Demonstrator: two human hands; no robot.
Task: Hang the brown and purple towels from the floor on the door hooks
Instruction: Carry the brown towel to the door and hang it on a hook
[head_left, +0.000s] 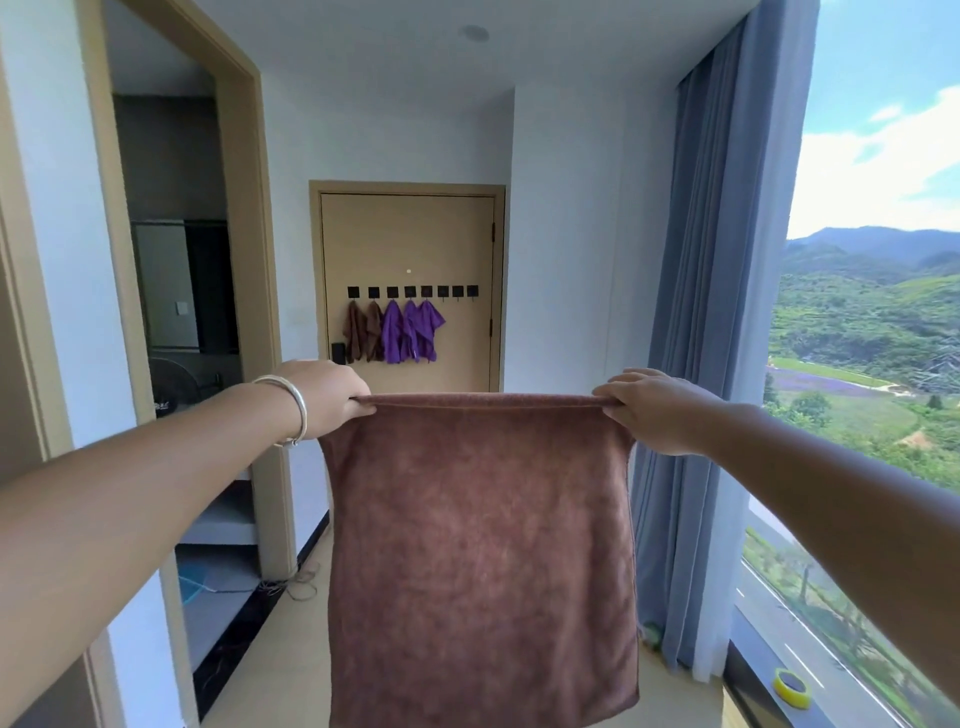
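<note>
We hold a brown towel (480, 551) spread flat in front of us, its top hem pulled taut between our hands and the rest hanging straight down, close to the camera. Our left hand (324, 397) pinches the top left corner with curled fingers, a silver bangle (291, 408) on that wrist; our right hand (649, 410) grips the top right corner the same way. Far ahead stands the door (410, 244), with its row of black hooks (413, 292): two brown towels (363, 338) and three purple towels (413, 332) already hang on the left five, and the three on the right look free. We judge the risk lies in the approach: the spread cloth hides the floor ahead, and a flat hem may slide off a small hook unless we bunch a corner first.
</note>
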